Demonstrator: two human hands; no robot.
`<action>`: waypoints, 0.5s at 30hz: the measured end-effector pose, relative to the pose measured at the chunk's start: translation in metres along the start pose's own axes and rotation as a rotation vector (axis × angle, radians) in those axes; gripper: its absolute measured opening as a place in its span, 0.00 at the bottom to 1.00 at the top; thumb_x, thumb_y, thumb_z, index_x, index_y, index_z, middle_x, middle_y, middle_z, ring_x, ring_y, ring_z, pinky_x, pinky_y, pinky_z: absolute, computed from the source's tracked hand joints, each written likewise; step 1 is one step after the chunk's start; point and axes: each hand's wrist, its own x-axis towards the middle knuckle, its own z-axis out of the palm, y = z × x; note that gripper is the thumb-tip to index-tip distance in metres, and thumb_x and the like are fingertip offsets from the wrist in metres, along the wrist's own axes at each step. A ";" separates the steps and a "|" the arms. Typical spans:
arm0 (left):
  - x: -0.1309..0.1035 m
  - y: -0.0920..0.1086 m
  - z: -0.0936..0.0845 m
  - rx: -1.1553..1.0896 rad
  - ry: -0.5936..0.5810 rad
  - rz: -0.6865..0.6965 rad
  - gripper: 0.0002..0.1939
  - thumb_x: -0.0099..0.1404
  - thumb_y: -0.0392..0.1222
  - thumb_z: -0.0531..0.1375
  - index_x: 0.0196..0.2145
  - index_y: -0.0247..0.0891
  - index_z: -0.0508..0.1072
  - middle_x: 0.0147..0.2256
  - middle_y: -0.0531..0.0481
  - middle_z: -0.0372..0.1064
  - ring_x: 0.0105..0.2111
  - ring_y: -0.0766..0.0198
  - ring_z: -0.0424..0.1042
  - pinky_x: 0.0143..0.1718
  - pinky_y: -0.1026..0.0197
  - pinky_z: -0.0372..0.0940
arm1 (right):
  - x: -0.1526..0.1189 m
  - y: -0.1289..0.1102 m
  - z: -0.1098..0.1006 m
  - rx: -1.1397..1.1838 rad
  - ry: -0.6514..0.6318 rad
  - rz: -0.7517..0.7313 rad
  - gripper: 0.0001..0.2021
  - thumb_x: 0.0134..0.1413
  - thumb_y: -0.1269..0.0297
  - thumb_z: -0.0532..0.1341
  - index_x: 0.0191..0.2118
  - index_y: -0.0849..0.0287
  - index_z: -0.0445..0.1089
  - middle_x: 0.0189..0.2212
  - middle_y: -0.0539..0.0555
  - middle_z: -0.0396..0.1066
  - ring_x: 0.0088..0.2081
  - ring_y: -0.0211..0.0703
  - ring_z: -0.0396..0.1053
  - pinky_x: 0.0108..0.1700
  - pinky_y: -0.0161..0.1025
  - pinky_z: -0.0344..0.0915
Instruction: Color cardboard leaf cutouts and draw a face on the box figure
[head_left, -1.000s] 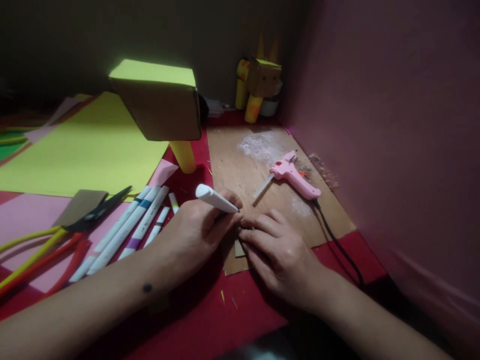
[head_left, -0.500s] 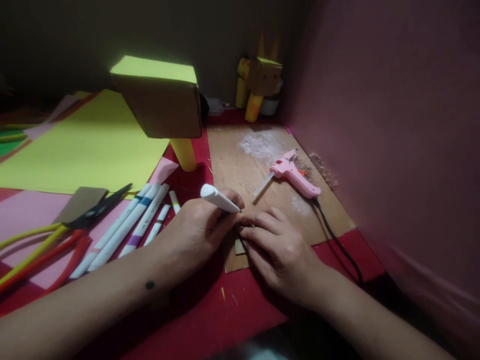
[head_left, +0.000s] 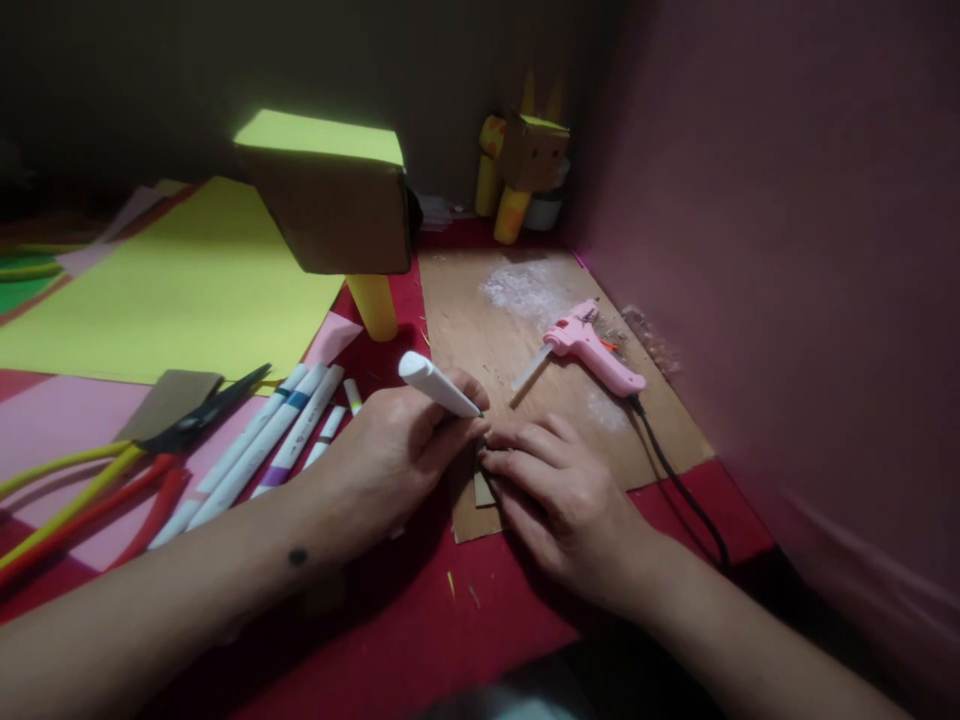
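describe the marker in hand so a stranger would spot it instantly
Find the brown board on the red surface. At its near end, the left hand holds a white marker. The other markers lie farther left; only this one slants upward.

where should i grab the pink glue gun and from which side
Probably by the handle, from the near right: it slants that way, while the nozzle points away at the far end. The cord leaves the handle's near end, so grip above that.
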 end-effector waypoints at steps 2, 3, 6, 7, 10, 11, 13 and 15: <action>0.000 -0.002 0.001 -0.008 -0.005 0.004 0.06 0.69 0.41 0.56 0.33 0.41 0.70 0.27 0.54 0.71 0.29 0.63 0.74 0.32 0.63 0.69 | 0.000 0.000 0.000 0.002 -0.005 0.004 0.09 0.64 0.77 0.57 0.39 0.65 0.76 0.38 0.62 0.78 0.41 0.50 0.70 0.43 0.48 0.74; 0.000 -0.002 0.001 -0.018 -0.009 0.004 0.07 0.69 0.42 0.56 0.33 0.41 0.70 0.27 0.54 0.71 0.29 0.62 0.74 0.31 0.63 0.69 | 0.000 0.000 0.000 0.002 -0.007 0.006 0.09 0.64 0.77 0.57 0.39 0.64 0.75 0.38 0.62 0.78 0.41 0.50 0.70 0.43 0.48 0.74; 0.000 -0.003 0.003 -0.034 -0.026 -0.011 0.09 0.70 0.43 0.55 0.33 0.42 0.70 0.26 0.53 0.70 0.30 0.61 0.75 0.30 0.63 0.69 | 0.001 0.000 -0.001 -0.007 -0.010 0.006 0.09 0.64 0.77 0.57 0.40 0.64 0.75 0.36 0.61 0.77 0.40 0.49 0.70 0.42 0.47 0.74; 0.000 -0.003 0.003 -0.038 -0.030 -0.016 0.09 0.70 0.43 0.55 0.33 0.42 0.70 0.26 0.53 0.69 0.30 0.61 0.75 0.30 0.63 0.69 | 0.001 0.000 -0.001 -0.009 -0.011 0.005 0.09 0.64 0.77 0.57 0.40 0.64 0.75 0.36 0.61 0.77 0.40 0.49 0.70 0.42 0.47 0.73; 0.000 -0.003 0.003 -0.047 -0.035 -0.019 0.08 0.70 0.44 0.55 0.33 0.42 0.70 0.25 0.54 0.69 0.30 0.60 0.75 0.29 0.63 0.69 | 0.002 0.000 -0.001 -0.004 -0.013 0.001 0.09 0.64 0.77 0.57 0.40 0.66 0.76 0.37 0.62 0.77 0.39 0.49 0.70 0.42 0.47 0.73; 0.000 -0.003 0.003 -0.044 -0.039 -0.017 0.08 0.70 0.44 0.55 0.33 0.42 0.70 0.25 0.54 0.68 0.30 0.61 0.74 0.29 0.63 0.69 | 0.002 0.000 -0.001 -0.001 -0.015 -0.001 0.09 0.63 0.78 0.57 0.40 0.67 0.76 0.37 0.62 0.77 0.39 0.49 0.70 0.42 0.47 0.73; -0.001 -0.002 0.002 -0.036 -0.061 -0.015 0.09 0.71 0.44 0.55 0.32 0.41 0.70 0.25 0.54 0.68 0.28 0.62 0.73 0.29 0.63 0.68 | 0.002 0.000 -0.001 -0.003 -0.013 -0.003 0.09 0.64 0.78 0.57 0.39 0.67 0.76 0.37 0.62 0.77 0.39 0.49 0.70 0.42 0.47 0.73; -0.001 -0.001 0.002 -0.038 -0.076 -0.015 0.09 0.71 0.43 0.55 0.32 0.41 0.69 0.25 0.55 0.68 0.28 0.63 0.72 0.28 0.64 0.67 | 0.002 -0.001 -0.001 -0.010 -0.011 -0.003 0.09 0.64 0.77 0.57 0.39 0.66 0.76 0.37 0.61 0.78 0.39 0.49 0.70 0.42 0.47 0.73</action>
